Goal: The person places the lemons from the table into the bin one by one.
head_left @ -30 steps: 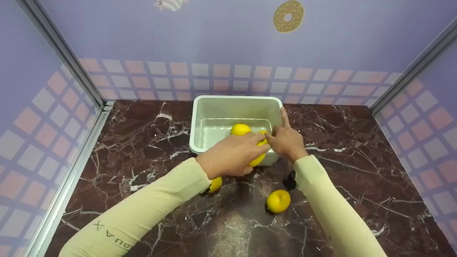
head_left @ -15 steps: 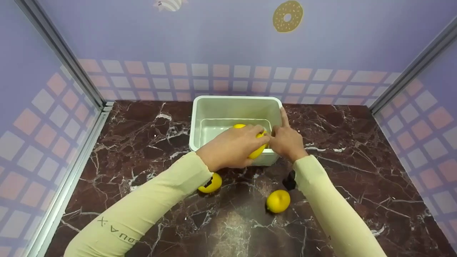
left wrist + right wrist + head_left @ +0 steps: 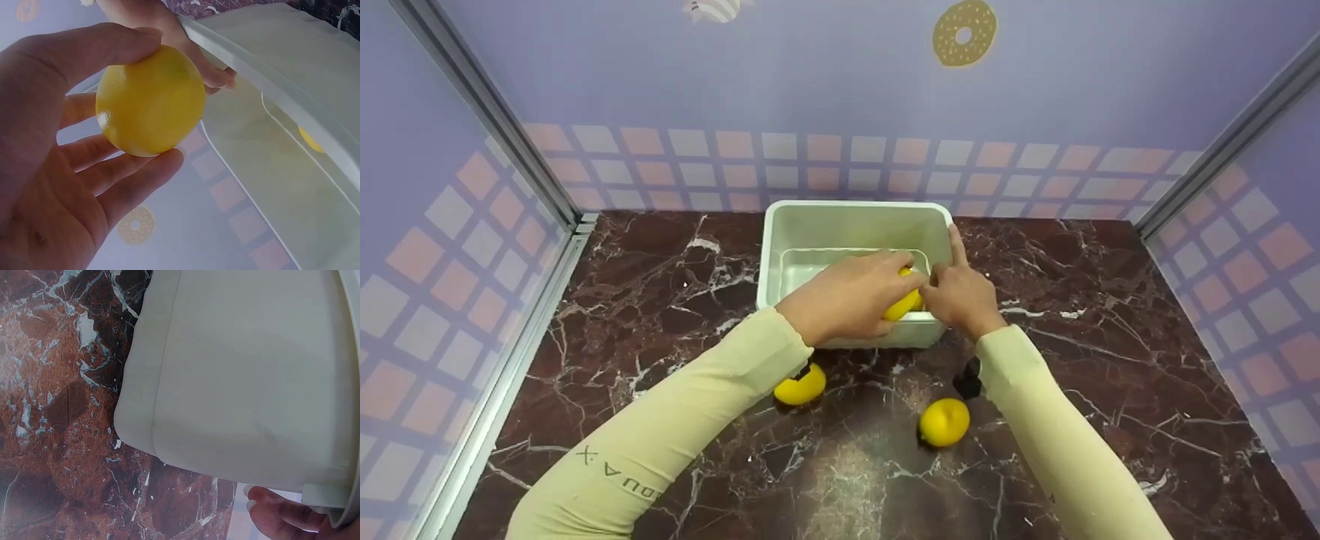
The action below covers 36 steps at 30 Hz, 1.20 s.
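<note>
Between thumb and fingertips, my left hand [image 3: 851, 296] holds a yellow lemon [image 3: 906, 300] over the near right part of a white plastic bin [image 3: 847, 225]. In the left wrist view this lemon [image 3: 152, 101] shows whole and smooth. My right hand [image 3: 962, 296] grips the bin's rim near its right front corner, index finger stretched along the right edge. The right wrist view shows fingers [image 3: 275, 512] against the bin's outside, below the rim. Inside the bin lies another lemon [image 3: 312, 139], partly hidden by the rim; in the head view my left hand covers it.
Two lemons rest on the dark marbled table in front of the bin, one lemon [image 3: 800, 385] under my left wrist and one lemon [image 3: 944, 422] to the right. A purple wall [image 3: 840, 90] stands close behind the bin, with side walls left and right.
My left hand has moved forward and slightly up with its lemon, from above the bin's front rim to over its inside. It now covers the lemon inside. My right hand has stayed put.
</note>
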Each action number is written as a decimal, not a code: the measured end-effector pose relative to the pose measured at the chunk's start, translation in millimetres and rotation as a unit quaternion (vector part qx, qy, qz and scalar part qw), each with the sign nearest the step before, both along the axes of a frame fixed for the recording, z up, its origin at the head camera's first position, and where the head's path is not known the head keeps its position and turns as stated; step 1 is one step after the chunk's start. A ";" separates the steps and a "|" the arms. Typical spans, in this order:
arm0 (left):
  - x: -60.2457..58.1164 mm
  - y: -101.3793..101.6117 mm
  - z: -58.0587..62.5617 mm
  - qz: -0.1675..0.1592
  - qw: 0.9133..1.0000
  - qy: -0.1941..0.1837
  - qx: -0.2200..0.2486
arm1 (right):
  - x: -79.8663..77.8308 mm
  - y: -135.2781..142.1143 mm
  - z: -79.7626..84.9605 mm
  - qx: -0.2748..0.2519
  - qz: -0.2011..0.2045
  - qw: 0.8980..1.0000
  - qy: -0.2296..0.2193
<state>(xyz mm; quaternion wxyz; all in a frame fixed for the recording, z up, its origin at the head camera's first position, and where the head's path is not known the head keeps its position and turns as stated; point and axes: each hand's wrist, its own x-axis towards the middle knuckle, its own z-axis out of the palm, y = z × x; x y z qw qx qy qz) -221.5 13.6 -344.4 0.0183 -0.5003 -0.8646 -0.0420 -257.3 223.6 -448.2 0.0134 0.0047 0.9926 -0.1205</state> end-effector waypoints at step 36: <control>-33.4 11.0 -2.1 0.057 0.997 -0.051 -0.027 | 0.6 -0.6 -0.2 -0.006 -0.001 1.000 0.004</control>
